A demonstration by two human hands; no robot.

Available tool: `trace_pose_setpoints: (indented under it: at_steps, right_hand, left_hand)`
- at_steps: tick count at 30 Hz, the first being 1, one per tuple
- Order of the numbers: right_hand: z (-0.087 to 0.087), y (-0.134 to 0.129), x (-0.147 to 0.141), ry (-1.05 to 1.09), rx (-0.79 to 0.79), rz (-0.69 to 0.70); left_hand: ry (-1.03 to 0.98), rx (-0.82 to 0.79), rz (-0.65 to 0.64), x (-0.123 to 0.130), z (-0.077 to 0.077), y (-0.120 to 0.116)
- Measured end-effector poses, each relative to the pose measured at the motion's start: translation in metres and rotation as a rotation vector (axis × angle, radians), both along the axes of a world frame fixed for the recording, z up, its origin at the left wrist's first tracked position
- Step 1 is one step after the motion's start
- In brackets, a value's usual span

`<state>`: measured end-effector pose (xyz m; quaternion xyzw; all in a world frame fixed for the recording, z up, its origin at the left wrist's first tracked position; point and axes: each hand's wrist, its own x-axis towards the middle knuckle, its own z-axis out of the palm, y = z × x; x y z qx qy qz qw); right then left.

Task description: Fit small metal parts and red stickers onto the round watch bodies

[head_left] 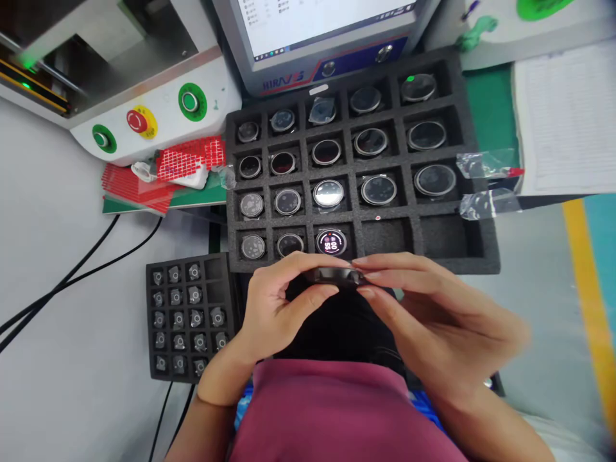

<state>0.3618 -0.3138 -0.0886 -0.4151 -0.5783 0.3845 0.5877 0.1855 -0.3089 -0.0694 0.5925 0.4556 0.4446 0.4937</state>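
Observation:
A dark round watch case (337, 276), seen edge-on, is held between both hands just off the near edge of a black foam tray (491, 247). My left hand (274, 301) pinches its left side between thumb and fingers. My right hand (428, 308) grips the right end, where a small knob shows, with its fingertips closed on it. Several round watch faces sit in the tray's compartments. One lit watch face (331, 242) shows coloured digits right behind the held case. The underside of the held case is hidden.
A second foam tray (151, 321) with small wrapped parts lies lower left. Behind stand a monitor (327, 32) and a machine panel with a red emergency button (137, 120). Red mesh sheets (192, 159) and paper sheets (568, 122) flank the big tray. Black cables (62, 279) hang at left.

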Motion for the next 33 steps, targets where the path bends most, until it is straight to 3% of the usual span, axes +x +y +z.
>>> trace_pose_setpoints:
  at_steps: [4,14,26,33]
  right_hand:
    - [0.000,0.000,0.002,-0.048,0.033,0.044]
    - [0.010,0.008,0.005,-0.050,-0.025,0.192]
    - [0.002,0.004,0.003,-0.132,0.188,0.085]
    - [0.020,0.020,0.014,-0.134,0.047,0.287]
  left_hand:
    - [0.034,0.068,-0.032,-0.004,0.002,-0.001]
    - [-0.006,0.036,-0.075,-0.011,0.004,-0.004]
    - [-0.095,0.006,-0.067,-0.014,0.000,-0.006]
    - [-0.118,-0.052,-0.123,-0.017,-0.004,-0.005]
